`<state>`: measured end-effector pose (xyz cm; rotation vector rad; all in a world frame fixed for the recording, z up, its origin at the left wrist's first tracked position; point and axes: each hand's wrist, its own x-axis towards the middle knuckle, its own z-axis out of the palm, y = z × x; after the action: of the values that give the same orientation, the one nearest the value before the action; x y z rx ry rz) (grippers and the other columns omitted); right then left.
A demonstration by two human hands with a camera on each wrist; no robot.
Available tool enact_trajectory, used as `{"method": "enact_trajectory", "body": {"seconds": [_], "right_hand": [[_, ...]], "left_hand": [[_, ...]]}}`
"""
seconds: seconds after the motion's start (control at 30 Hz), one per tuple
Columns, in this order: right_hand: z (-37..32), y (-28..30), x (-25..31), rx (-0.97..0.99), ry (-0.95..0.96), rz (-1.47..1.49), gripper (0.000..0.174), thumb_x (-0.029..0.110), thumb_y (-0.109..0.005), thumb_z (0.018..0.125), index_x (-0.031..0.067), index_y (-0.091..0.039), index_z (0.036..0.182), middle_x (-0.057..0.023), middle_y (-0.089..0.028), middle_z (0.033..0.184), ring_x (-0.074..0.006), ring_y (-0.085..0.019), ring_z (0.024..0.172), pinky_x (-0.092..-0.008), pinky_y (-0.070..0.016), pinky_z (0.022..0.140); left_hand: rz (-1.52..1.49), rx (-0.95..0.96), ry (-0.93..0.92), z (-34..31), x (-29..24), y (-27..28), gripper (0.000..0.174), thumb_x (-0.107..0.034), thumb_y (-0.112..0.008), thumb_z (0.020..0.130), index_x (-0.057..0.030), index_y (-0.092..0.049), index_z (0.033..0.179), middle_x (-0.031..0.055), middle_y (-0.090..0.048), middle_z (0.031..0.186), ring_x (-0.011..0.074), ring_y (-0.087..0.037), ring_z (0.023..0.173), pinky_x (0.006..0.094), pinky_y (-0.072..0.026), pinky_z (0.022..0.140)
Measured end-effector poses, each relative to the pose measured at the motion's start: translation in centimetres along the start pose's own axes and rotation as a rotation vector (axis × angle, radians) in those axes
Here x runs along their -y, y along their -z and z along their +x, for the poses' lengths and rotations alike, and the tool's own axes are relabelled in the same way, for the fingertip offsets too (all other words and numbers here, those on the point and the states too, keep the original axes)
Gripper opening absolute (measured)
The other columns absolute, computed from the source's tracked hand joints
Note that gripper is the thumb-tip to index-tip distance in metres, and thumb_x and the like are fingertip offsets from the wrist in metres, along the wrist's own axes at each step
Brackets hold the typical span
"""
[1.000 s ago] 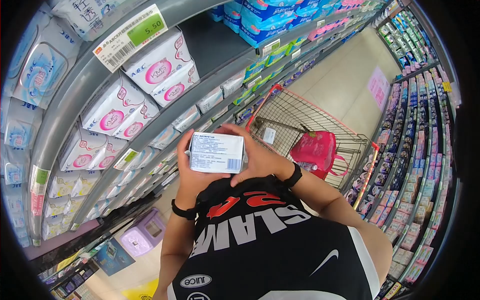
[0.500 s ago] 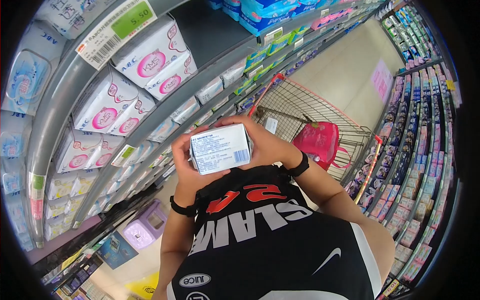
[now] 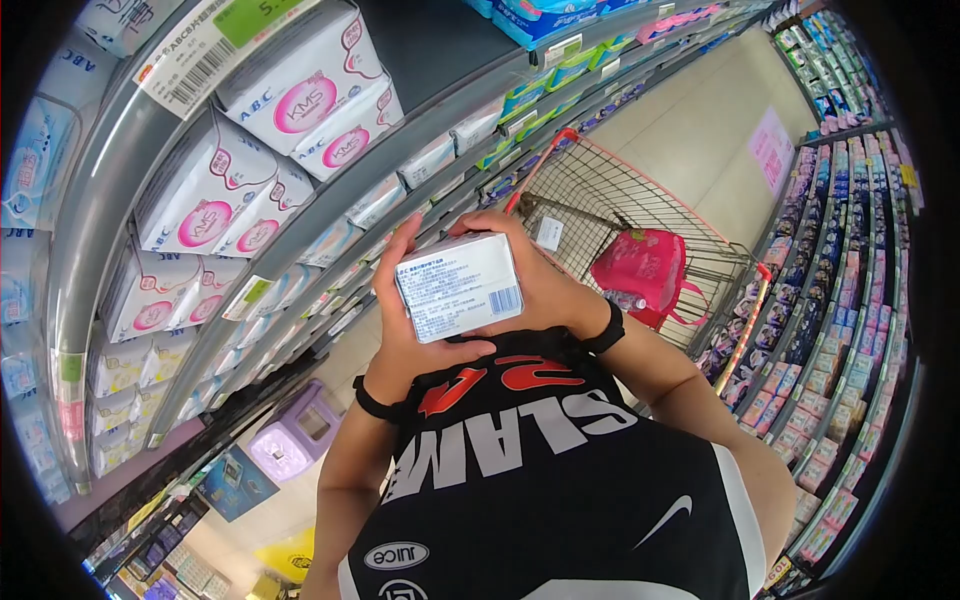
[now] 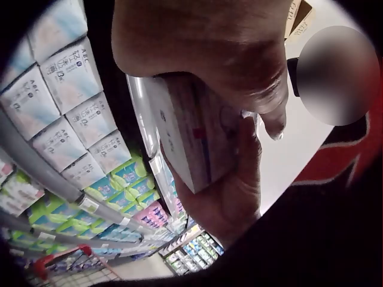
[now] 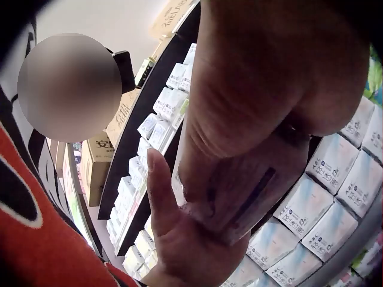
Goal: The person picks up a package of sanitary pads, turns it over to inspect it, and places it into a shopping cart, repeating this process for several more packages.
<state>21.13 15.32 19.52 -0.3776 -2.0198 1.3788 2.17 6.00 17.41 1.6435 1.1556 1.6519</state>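
A small white pack point(image 3: 462, 288) with blue print and a barcode faces up in the head view, held between both hands in front of the chest. My left hand point(image 3: 405, 310) grips its left side, with the thumb along the near edge and fingers pointing up at the far left corner. The right hand point(image 3: 535, 275) holds the right side, fingers over the far edge. In the left wrist view the pack point(image 4: 197, 134) shows a shaded side between the left hand point(image 4: 209, 54) and the right hand point(image 4: 221, 200). The right wrist view shows the pack point(image 5: 251, 185) partly covered by the right hand point(image 5: 257, 84).
Shelves at left carry white packs point(image 3: 305, 100) with pink ovals, behind a price label point(image 3: 205, 55). A wire cart point(image 3: 640, 190) holding a pink bag point(image 3: 640, 270) stands ahead to the right. Another stocked shelf point(image 3: 830, 330) runs along the right; a purple stool point(image 3: 290, 440) is at lower left.
The hands and the pack have shifted slightly to the right in the head view. The left hand's fingers have straightened upward beside the pack. The left shelf appears closer.
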Motion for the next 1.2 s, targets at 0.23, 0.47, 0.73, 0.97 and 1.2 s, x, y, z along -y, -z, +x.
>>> {"method": "enact_trajectory", "body": {"seconds": [0.23,0.47,0.73,0.97,1.2], "right_hand": [[0.1,0.0,0.2,0.002,0.004,-0.014,0.112,0.021,-0.099,0.065,0.0073,-0.029,0.152,-0.0202,-0.047,0.143,-0.0370,-0.050,0.136,-0.0459,-0.0416,0.114],[0.5,-0.6,-0.3,-0.014,0.071,-0.006,0.109,0.021,-0.098,0.067,0.0070,-0.031,0.151,-0.0204,-0.046,0.141,-0.0379,-0.050,0.135,-0.0463,-0.0414,0.114],[0.3,-0.5,-0.3,0.001,0.047,-0.004,0.106,0.026,-0.097,0.068,0.0051,-0.033,0.149,-0.0205,-0.046,0.140,-0.0368,-0.050,0.134,-0.0457,-0.0414,0.113],[-0.2,-0.3,-0.2,0.025,-0.011,-0.047,0.115,0.029,-0.100,0.065,0.0061,-0.029,0.152,-0.0204,-0.048,0.143,-0.0335,-0.052,0.134,-0.0456,-0.0427,0.112],[-0.5,0.3,0.6,0.036,-0.083,0.057,0.108,0.025,-0.097,0.065,0.0031,-0.035,0.150,-0.0171,-0.049,0.141,-0.0306,-0.052,0.134,-0.0417,-0.0416,0.113]], "left_hand": [[0.016,-0.005,-0.009,0.1,0.1,0.0,0.143,-0.050,-0.104,0.055,-0.0005,-0.020,0.160,0.0279,-0.034,0.162,0.0342,-0.045,0.144,0.0454,-0.0343,0.119],[0.014,-0.028,-0.016,-0.5,0.5,0.3,0.139,-0.044,-0.105,0.056,-0.0027,-0.021,0.159,0.0272,-0.039,0.158,0.0339,-0.048,0.141,0.0449,-0.0387,0.116],[-0.017,-0.104,0.037,-0.9,0.4,-0.3,0.130,-0.050,-0.102,0.060,-0.0016,-0.026,0.154,0.0228,-0.046,0.149,0.0314,-0.051,0.135,0.0455,-0.0428,0.114],[-0.196,-0.153,0.146,-2.0,0.5,-0.8,0.123,-0.050,-0.099,0.066,-0.0034,-0.028,0.154,0.0215,-0.050,0.138,0.0305,-0.056,0.128,0.0440,-0.0460,0.109],[-0.160,-0.249,0.239,-1.4,-0.1,-1.5,0.114,-0.084,-0.069,0.078,-0.0022,-0.035,0.149,0.0182,-0.053,0.132,0.0270,-0.058,0.122,0.0419,-0.0470,0.105]]}}
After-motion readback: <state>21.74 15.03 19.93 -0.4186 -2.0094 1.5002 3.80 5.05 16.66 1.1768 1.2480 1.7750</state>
